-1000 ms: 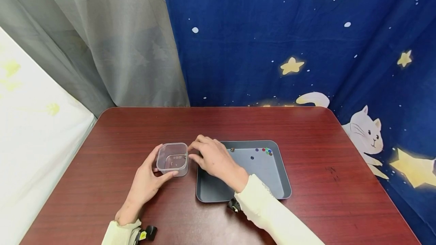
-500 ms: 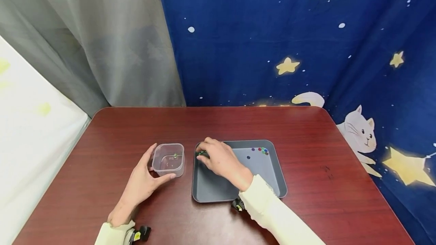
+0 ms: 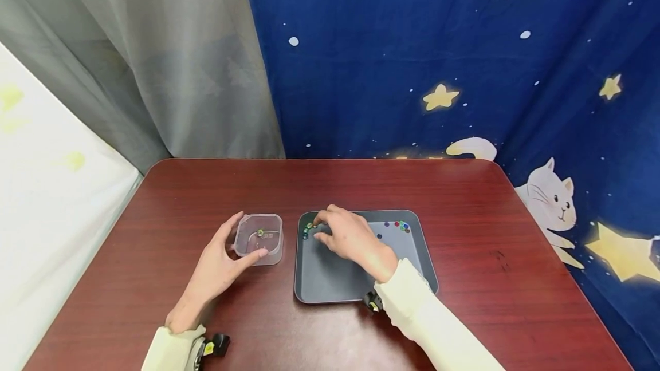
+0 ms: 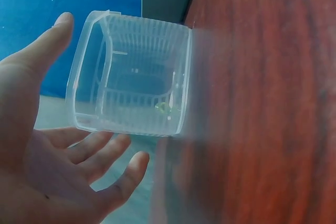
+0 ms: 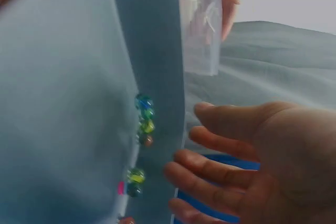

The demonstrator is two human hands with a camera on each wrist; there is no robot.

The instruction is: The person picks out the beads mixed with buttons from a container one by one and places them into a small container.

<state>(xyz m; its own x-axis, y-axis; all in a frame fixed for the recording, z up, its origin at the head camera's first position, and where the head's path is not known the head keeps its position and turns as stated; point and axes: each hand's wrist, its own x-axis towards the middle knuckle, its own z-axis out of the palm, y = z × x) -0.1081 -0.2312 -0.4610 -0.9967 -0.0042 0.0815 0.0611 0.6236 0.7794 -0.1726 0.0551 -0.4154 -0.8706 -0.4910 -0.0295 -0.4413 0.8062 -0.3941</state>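
1. L marbles, a few small round green-ish glass marbles (image 3: 305, 236), sit in the far-left corner of the dark-grey rectangular tray w/ rounded corners (image 3: 319, 279).
2. R hand (image 3: 350, 239) is over the tray, just R of them. Thumb & fingers apart, bent loosely, nothing seen btwn them. One marble is right by the index tip; can't tell if touching.
3. L hand (image 3: 212, 267) holds the clear squarish plastic box (image 3: 275, 248) loosely: thumb at near rim, fingers round L side. One yellow-green marble (image 3: 260, 233) is in the box.
4. Box is on the red-brown wood-look desk (image 3: 268, 325), just L of tray, not touching.
5. Key relation, my read: L marbles lie btwn R hand & box, w/ R hand much nearer. Marbles are round, so no long axis; tray's runs L–R.
6. More coloured marbles (image 3: 402, 225) are in the tray's far-right corner.
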